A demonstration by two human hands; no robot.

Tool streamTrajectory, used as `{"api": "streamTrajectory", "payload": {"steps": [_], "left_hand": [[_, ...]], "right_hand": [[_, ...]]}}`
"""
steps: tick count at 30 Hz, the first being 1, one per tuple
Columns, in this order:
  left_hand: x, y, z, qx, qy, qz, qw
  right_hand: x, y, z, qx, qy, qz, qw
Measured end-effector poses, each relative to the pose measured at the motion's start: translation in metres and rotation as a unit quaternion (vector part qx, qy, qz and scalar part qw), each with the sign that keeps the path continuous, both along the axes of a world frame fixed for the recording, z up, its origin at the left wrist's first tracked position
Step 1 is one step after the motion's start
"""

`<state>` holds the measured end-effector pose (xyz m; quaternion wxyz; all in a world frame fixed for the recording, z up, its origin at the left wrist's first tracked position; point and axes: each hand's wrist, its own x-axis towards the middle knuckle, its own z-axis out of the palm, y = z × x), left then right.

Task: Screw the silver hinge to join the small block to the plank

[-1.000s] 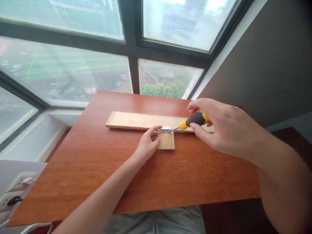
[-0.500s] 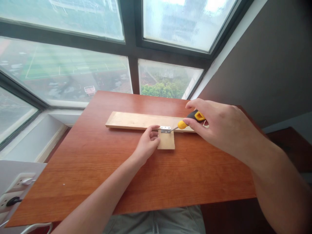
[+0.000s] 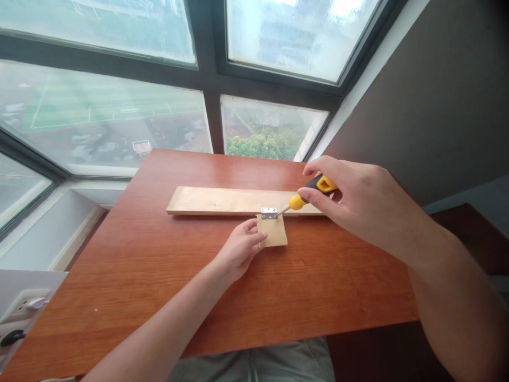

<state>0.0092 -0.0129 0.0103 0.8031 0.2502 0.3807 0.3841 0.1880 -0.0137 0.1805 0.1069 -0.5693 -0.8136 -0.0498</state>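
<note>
A small square wooden piece (image 3: 273,234) lies in front of a long wooden board (image 3: 217,200). A silver hinge (image 3: 269,213) spans the edge between the two. My left hand (image 3: 244,245) grips the small piece at its left side, thumb on top and the other fingers underneath or beside it. My right hand (image 3: 348,196) is closed around the handle of a yellow and black screwdriver (image 3: 297,202). The screwdriver slants down to the left, its tip at the right part of the hinge's near leaf. Any screw under the tip is too small to make out.
The reddish-brown table (image 3: 159,297) carries the boards. Beyond its far edge stand dark-framed windows (image 3: 212,106). A grey wall (image 3: 429,106) rises on the right. Power sockets (image 3: 26,307) with plugs are at the lower left.
My left hand has shifted down along the small piece, and its thumb now lies on top. The small piece has tilted slightly. The screwdriver tip stays at the hinge; the view has shifted a little.
</note>
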Motion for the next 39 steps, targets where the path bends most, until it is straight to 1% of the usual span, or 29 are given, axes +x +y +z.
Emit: {"api": "streamTrajectory", "payload": {"steps": [3, 7, 12, 15, 18, 20, 22, 26, 30, 36, 39], "left_hand": [[0.001, 0.001, -0.002, 0.007, -0.002, 0.008, 1.000], [0.002, 0.001, -0.006, 0.008, -0.003, 0.016, 1.000], [0.003, 0.001, -0.008, 0.004, 0.002, 0.023, 1.000], [0.003, 0.000, -0.008, -0.002, 0.006, 0.028, 1.000], [0.003, 0.001, -0.007, -0.009, 0.011, 0.032, 0.999], [0.003, 0.001, -0.007, -0.010, 0.012, 0.031, 0.999], [0.003, 0.001, -0.006, -0.008, 0.008, 0.032, 0.999], [0.004, -0.001, -0.006, -0.008, 0.005, 0.047, 0.999], [0.004, -0.003, -0.005, -0.009, 0.022, 0.053, 0.998], [-0.003, -0.001, 0.003, 0.014, 0.075, 0.018, 0.997], [-0.005, 0.000, 0.004, 0.029, 0.101, 0.004, 0.994]], "right_hand": [[0.002, 0.001, 0.001, -0.020, 0.015, 0.009, 1.000], [0.007, 0.002, 0.003, -0.053, 0.029, 0.053, 0.997], [0.010, 0.003, 0.003, -0.065, 0.045, 0.089, 0.993], [0.006, 0.004, 0.003, -0.060, 0.035, 0.070, 0.995], [0.000, 0.006, 0.002, -0.016, -0.029, 0.002, 0.999], [-0.003, 0.007, 0.000, 0.018, -0.071, -0.051, 0.996], [-0.005, 0.007, -0.001, 0.027, -0.080, -0.078, 0.993], [-0.004, 0.003, 0.000, 0.007, -0.052, -0.051, 0.997], [-0.001, -0.001, 0.002, 0.019, -0.084, -0.034, 0.996], [0.001, -0.005, 0.004, 0.027, -0.092, -0.039, 0.995], [0.001, -0.006, 0.005, 0.021, -0.088, -0.031, 0.995]]}}
